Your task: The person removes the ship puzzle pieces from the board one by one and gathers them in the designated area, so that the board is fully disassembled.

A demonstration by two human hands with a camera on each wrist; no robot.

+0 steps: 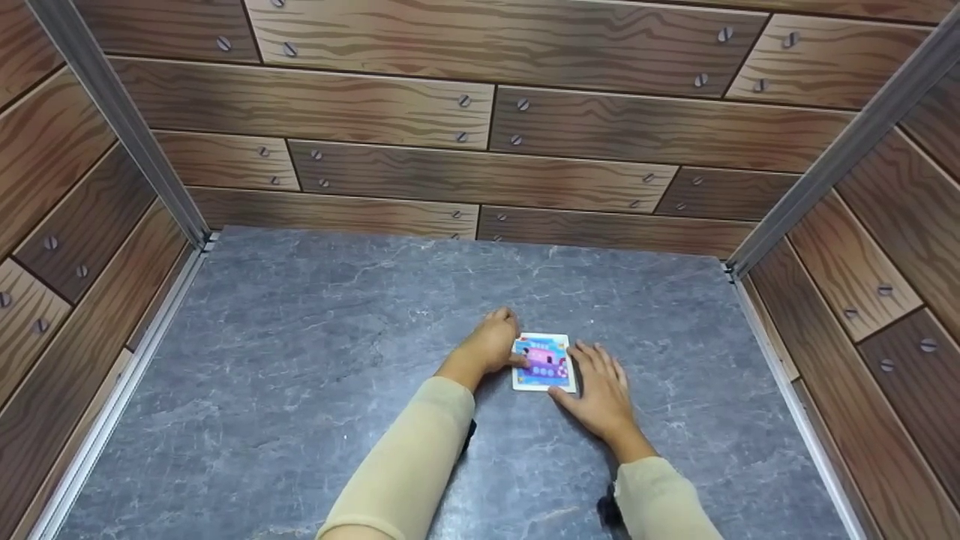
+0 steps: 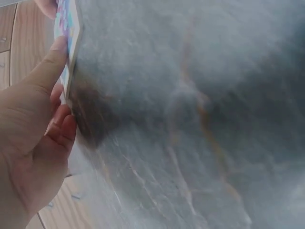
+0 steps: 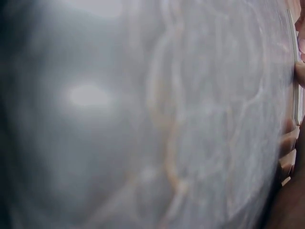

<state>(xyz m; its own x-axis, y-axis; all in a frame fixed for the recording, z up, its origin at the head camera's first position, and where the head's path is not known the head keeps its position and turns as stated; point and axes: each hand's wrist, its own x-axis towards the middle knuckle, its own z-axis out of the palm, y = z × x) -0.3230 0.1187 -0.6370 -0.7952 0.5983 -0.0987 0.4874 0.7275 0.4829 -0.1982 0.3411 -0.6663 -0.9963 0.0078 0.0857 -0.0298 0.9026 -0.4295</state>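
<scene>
You can read no text, label, brand or number in any view. The printed card (image 1: 545,362) bears pale marks (image 1: 541,346) near its top, too small and blurred to make out.

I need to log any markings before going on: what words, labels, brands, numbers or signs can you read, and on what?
Readable text: none.
Card: pale marks in its colourful print, too small and blurred to read or to confirm as lettering; the wrist views show it too slanted to help.
Wood-patterned walls, grey tabletop, sleeves: no text seen.
</scene>
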